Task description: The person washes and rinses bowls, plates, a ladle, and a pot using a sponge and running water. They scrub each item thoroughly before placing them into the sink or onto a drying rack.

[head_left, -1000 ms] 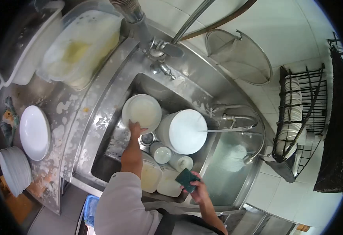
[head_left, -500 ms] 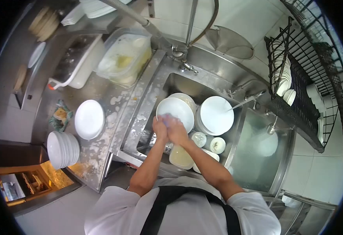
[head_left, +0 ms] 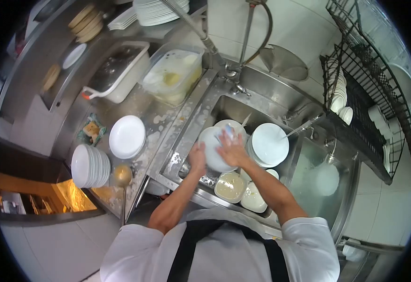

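My left hand (head_left: 197, 158) grips the left edge of a white plate (head_left: 212, 146), which is tilted over the left sink basin. Spread across the plate's right side, my right hand (head_left: 232, 150) presses a small bluish pad (head_left: 228, 131), blurred and partly covered by the fingers. Another white dish (head_left: 233, 126) shows behind the plate. To the right stands a stack of white plates (head_left: 271, 143) in the same basin. Closer to my body are a square bowl with cloudy liquid (head_left: 231, 186) and a white bowl (head_left: 254, 198).
Left counter: a plate stack (head_left: 91, 166), white plates (head_left: 127, 137), a ladle (head_left: 123, 176), a sponge in netting (head_left: 93, 130), a soapy plastic tub (head_left: 171, 77) and a white bin (head_left: 118, 70). A water-filled basin (head_left: 304, 183) and black dish rack (head_left: 358, 127) are right.
My right hand has slid across the plate, away from my left hand, and its fingers have spread. The view has shifted. A ladle now shows at the left counter's edge.
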`<action>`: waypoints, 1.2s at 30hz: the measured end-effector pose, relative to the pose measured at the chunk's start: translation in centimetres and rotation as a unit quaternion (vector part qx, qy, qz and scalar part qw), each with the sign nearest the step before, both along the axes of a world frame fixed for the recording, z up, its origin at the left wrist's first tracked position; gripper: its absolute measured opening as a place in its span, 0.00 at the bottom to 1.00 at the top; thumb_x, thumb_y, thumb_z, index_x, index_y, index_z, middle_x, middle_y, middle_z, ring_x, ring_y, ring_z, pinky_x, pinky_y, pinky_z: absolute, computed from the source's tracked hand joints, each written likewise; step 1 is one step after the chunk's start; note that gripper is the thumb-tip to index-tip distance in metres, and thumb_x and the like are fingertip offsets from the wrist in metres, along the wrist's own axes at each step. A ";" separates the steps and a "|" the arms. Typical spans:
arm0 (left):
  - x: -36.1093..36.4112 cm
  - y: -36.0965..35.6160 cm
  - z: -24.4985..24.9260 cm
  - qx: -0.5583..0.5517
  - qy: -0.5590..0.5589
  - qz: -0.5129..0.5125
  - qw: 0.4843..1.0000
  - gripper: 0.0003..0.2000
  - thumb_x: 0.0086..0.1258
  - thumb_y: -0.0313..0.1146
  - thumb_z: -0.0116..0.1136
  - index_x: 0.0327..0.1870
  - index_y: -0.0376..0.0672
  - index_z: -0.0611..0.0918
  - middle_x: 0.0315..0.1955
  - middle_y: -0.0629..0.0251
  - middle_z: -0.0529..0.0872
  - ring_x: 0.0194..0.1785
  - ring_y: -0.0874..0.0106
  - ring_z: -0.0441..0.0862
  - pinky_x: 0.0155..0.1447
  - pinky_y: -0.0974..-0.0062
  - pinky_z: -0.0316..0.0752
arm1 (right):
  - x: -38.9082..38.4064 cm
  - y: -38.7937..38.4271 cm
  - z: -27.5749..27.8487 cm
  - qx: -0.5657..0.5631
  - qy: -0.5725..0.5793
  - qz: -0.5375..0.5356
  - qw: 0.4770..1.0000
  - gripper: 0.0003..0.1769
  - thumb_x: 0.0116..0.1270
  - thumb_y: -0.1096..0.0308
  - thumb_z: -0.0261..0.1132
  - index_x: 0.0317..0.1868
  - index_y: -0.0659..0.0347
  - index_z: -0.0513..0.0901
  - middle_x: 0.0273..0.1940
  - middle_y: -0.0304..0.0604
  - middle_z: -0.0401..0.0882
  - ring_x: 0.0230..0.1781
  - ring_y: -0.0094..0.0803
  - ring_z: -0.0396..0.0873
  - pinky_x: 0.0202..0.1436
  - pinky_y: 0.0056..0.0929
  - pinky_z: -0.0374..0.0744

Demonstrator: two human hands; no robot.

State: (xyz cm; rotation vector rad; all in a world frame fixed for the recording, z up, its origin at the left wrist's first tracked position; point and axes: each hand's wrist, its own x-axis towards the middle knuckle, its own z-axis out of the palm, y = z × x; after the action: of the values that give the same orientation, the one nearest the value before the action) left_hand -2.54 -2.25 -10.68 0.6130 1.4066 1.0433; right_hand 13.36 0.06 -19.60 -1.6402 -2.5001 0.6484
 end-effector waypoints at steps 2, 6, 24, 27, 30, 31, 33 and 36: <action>1.4 0.8 -7.5 0.044 -0.046 0.033 0.997 0.19 0.70 0.38 0.51 0.57 0.38 0.74 0.49 0.56 0.80 0.49 0.67 0.77 0.53 0.69 0.72 | -3.4 -0.2 2.2 -0.086 0.211 -0.047 0.973 0.37 0.73 0.45 0.34 0.71 0.67 0.50 0.73 0.56 0.40 0.75 0.46 0.38 0.75 0.41 0.38; -2.6 2.8 -5.8 0.070 -0.023 -0.011 0.997 0.19 0.66 0.37 0.51 0.56 0.37 0.74 0.47 0.55 0.79 0.48 0.66 0.77 0.50 0.67 0.73 | 0.6 -3.1 1.4 -0.081 0.173 0.135 0.972 0.38 0.73 0.44 0.34 0.71 0.67 0.48 0.73 0.57 0.42 0.75 0.47 0.40 0.75 0.40 0.40; -4.0 5.7 -6.5 0.055 -0.132 -0.084 0.986 0.23 0.50 0.33 0.51 0.49 0.34 0.74 0.40 0.51 0.79 0.43 0.60 0.78 0.40 0.57 0.76 | -1.5 -2.6 5.4 0.002 0.172 0.115 0.978 0.34 0.65 0.49 0.49 0.64 0.64 0.59 0.66 0.56 0.55 0.68 0.48 0.52 0.68 0.40 0.53; -5.5 8.7 -6.9 -0.005 -0.240 -0.103 0.965 0.23 0.50 0.32 0.50 0.51 0.35 0.74 0.42 0.51 0.79 0.46 0.61 0.77 0.44 0.58 0.75 | 0.7 -1.0 4.9 0.052 0.048 0.105 0.992 0.33 0.64 0.50 0.51 0.63 0.64 0.60 0.65 0.56 0.57 0.66 0.48 0.55 0.67 0.41 0.55; -0.7 5.4 -5.8 0.123 -0.030 0.047 0.991 0.22 0.60 0.33 0.50 0.57 0.36 0.71 0.49 0.50 0.77 0.53 0.61 0.75 0.52 0.64 0.73 | -2.6 0.0 5.0 0.030 0.126 0.035 0.991 0.33 0.63 0.51 0.54 0.62 0.64 0.62 0.64 0.56 0.59 0.65 0.48 0.57 0.66 0.41 0.57; 0.5 3.5 -3.5 0.134 0.068 0.080 0.985 0.22 0.64 0.34 0.49 0.59 0.37 0.70 0.52 0.50 0.76 0.55 0.61 0.75 0.54 0.66 0.72 | -3.5 -0.7 6.0 0.009 0.164 0.054 0.985 0.32 0.62 0.51 0.55 0.61 0.64 0.63 0.64 0.56 0.59 0.65 0.48 0.57 0.65 0.41 0.58; -1.7 3.4 -2.4 0.104 0.046 0.016 0.993 0.22 0.68 0.38 0.49 0.62 0.38 0.69 0.53 0.52 0.76 0.53 0.61 0.76 0.54 0.67 0.73 | -2.2 -1.6 8.9 -0.003 0.168 0.143 0.975 0.32 0.61 0.52 0.56 0.60 0.63 0.64 0.63 0.55 0.61 0.64 0.48 0.59 0.65 0.41 0.59; -3.1 2.3 0.8 0.106 -0.050 -0.056 0.992 0.23 0.71 0.44 0.47 0.62 0.41 0.69 0.52 0.54 0.76 0.51 0.60 0.77 0.50 0.62 0.75 | 1.3 -0.4 9.4 0.033 0.039 0.181 0.982 0.31 0.60 0.53 0.59 0.59 0.63 0.65 0.62 0.55 0.63 0.63 0.48 0.61 0.63 0.41 0.61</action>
State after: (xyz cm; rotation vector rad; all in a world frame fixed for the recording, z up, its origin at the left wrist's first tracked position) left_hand -5.59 0.03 -9.86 0.7752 1.1694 1.1259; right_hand 14.67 -0.30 -10.17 -1.1208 -2.7522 0.6377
